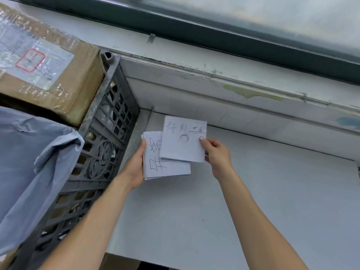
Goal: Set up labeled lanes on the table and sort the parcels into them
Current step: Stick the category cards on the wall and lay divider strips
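Note:
My left hand holds a small stack of white paper labels with handwriting on the top sheet. My right hand pinches one separate handwritten label by its right edge, lifted partly over the stack. Both are held above the far left part of the white table. A dark plastic crate stands at the left, holding parcels: a taped brown cardboard box with a shipping label and a grey poly-bag parcel.
A white wall ledge and a dark-framed window run along the far side of the table. The table's near edge shows at the bottom. The crate touches the table's left end.

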{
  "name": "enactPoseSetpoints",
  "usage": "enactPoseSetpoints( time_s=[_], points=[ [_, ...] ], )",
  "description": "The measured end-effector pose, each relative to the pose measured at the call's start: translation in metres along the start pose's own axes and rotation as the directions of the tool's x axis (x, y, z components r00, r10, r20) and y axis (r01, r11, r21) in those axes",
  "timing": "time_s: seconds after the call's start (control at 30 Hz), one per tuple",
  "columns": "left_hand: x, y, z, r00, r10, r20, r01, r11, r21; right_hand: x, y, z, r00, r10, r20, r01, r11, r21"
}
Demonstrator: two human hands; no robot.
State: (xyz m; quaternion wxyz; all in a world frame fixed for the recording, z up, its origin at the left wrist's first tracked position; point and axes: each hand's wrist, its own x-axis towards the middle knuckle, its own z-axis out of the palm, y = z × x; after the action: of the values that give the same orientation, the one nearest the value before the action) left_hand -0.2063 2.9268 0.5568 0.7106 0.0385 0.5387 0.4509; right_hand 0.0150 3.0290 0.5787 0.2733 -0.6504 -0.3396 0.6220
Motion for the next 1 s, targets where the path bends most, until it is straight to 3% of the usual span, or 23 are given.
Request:
enactPoseSetpoints(
  time_s=[0.1,0.3,0.63,0.83,1.0],
  points=[
    [-0.005,-0.012,-0.019,0.998,-0.06,-0.016,0.06,0.998,0.012,0.027,0.001,-0.004,0.996,0.044,-0.081,-0.039,0.997,0.062],
    [-0.018,-0.051,-0.049,0.982,-0.183,-0.048,0.18,0.982,-0.049,0.065,0.017,0.009,0.984,0.08,-0.159,-0.077,0.997,0.023],
    [-0.007,-0.047,-0.029,0.981,-0.192,0.02,0.192,0.981,-0.013,0.087,0.035,0.036,0.959,0.06,-0.276,-0.065,0.998,-0.008],
    [0.002,-0.035,-0.015,0.985,-0.168,0.028,0.167,0.985,0.047,0.091,0.032,0.037,0.965,-0.075,-0.253,-0.024,0.93,-0.367],
    [0.006,-0.031,-0.012,0.987,-0.156,0.039,0.153,0.987,0.055,0.092,0.025,0.04,0.97,-0.135,-0.205,0.002,0.839,-0.544]
  ],
)
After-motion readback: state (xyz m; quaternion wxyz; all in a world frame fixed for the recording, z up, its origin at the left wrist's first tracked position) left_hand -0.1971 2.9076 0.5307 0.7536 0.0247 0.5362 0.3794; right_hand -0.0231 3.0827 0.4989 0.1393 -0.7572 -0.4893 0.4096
